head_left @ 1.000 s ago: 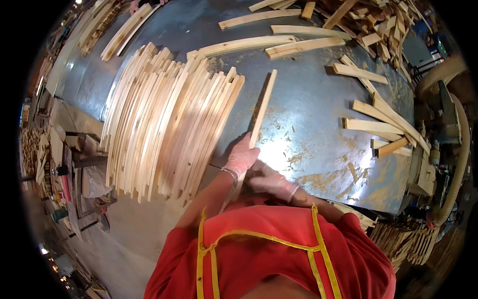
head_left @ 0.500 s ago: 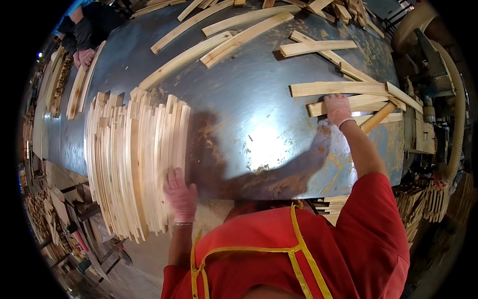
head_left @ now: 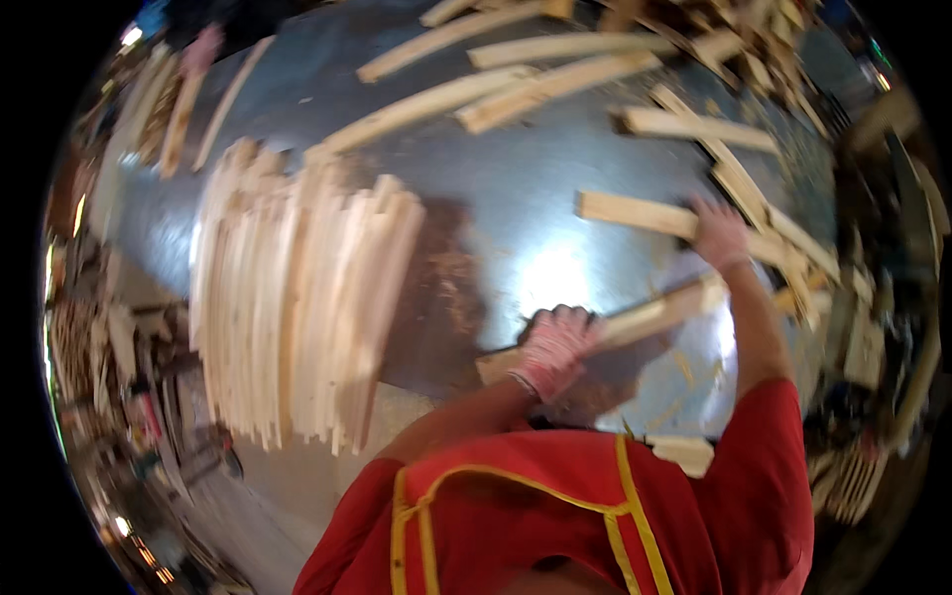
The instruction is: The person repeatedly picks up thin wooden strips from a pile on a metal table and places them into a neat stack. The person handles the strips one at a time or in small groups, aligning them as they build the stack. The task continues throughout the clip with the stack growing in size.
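Observation:
My left hand (head_left: pixel 558 347), in a pinkish work glove, is closed around a pale wooden strip (head_left: pixel 659 315) that slants across the near part of the metal tabletop. Farther off and to the right, my right hand (head_left: pixel 721 234), gloved alike, grips another wooden strip (head_left: pixel 635 212) from above. That strip's free end points left, and its other end lies among several crossed strips (head_left: pixel 793 233). Motion blurs both hands somewhat. To the left, a tight row of wooden strips (head_left: pixel 297 307) lies side by side and overhangs the near table edge.
Loose strips (head_left: pixel 555 89) lie across the far part of the metal table (head_left: pixel 496 178), with a jumbled wood pile (head_left: pixel 754 50) at the back right. A co-worker's hand (head_left: pixel 203 48) touches strips at the far left. Machinery with a pale hose (head_left: pixel 917 367) stands at the right.
My left hand has left the row of strips, crossed to the right and taken hold of a strip now nearer me. My right hand has shifted to another strip. The view has moved.

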Demonstrator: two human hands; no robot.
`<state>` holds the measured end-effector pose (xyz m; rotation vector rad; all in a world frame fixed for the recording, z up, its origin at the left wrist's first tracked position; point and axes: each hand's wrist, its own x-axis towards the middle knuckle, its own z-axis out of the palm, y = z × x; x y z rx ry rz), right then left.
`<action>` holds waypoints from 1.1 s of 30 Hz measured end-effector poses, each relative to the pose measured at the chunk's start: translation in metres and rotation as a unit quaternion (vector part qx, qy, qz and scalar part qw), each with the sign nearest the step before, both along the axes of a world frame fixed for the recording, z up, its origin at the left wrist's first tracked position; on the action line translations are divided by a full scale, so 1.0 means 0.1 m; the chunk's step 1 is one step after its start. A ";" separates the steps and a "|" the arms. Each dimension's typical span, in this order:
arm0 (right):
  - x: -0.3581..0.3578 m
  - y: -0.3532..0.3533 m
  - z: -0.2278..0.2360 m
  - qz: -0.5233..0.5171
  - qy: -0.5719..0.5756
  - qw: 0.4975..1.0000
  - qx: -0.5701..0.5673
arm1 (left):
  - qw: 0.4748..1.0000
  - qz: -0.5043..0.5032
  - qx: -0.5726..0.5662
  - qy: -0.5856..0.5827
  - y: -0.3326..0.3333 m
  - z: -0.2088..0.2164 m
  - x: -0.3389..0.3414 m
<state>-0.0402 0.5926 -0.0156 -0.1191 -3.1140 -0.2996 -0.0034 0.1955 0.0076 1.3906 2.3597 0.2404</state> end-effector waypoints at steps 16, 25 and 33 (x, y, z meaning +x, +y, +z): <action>0.00 -2.84 -0.58 -0.314 -0.011 0.720 -0.618 | 0.740 0.515 0.239 -0.361 -2.41 0.19 0.28; 0.04 -4.97 -0.33 -0.122 -0.151 0.704 -0.683 | 0.927 0.355 0.065 0.103 -2.80 -0.13 0.33; 0.23 -3.53 0.19 -0.061 -0.214 0.767 -0.602 | 0.927 0.313 -0.040 0.202 -2.74 -0.39 0.36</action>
